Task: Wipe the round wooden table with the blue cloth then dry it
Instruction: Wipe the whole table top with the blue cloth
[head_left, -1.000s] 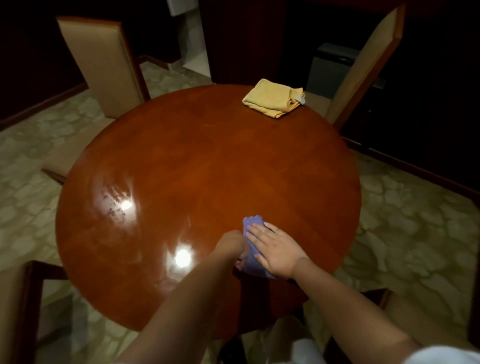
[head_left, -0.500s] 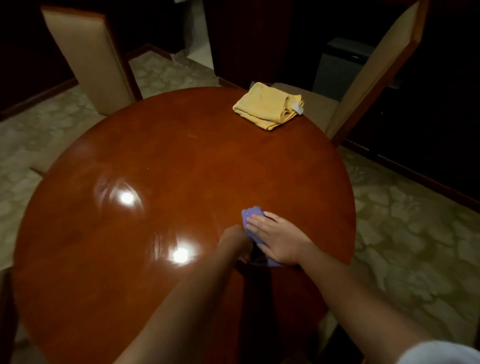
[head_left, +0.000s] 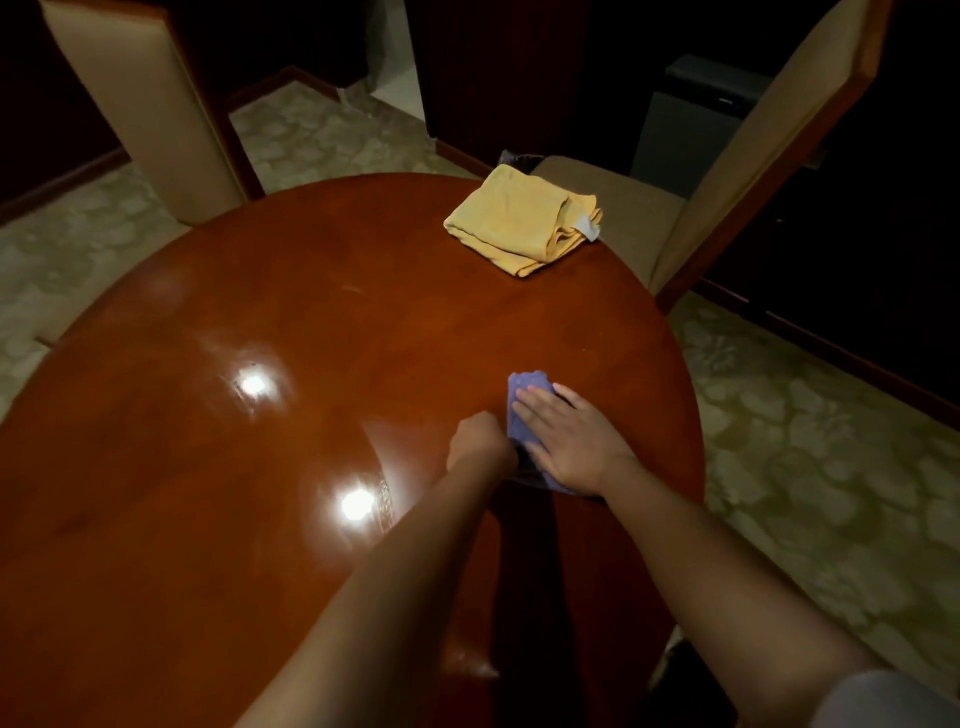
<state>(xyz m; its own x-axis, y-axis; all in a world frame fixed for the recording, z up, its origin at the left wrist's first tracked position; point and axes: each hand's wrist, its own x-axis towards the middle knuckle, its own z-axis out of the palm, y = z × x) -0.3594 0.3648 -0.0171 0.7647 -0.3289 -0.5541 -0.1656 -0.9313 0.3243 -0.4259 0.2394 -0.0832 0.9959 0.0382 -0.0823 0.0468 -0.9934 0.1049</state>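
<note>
While both arms reach in from the bottom of the frame, the scene counts as follows.

Table: one round wooden table (head_left: 260, 322), glossy, filling the middle and the left of the frame.
Blue cloth: one blue cloth (head_left: 524, 387), flat on the table at right of centre, near the right edge of the table; only its far end and a bit at the wrist show.
Right hand: one right hand (head_left: 566, 441), lying flat on the blue cloth with straight fingers and pressing it to the wood.
Left hand: one left hand (head_left: 480, 441), just left of the cloth and touching its edge; its fingers are curled under, and I cannot tell if they pinch the cloth.
Yellow cloth: one yellow cloth (head_left: 519, 223), folded, with a white tag, on the table in the upper right, well apart from the hands.
Chairs: two chairs, one chair (head_left: 150, 104) in the upper left, a second chair (head_left: 769, 135) in the upper right.
Light spots: two bright reflections on the wood, left of the hands.
</note>
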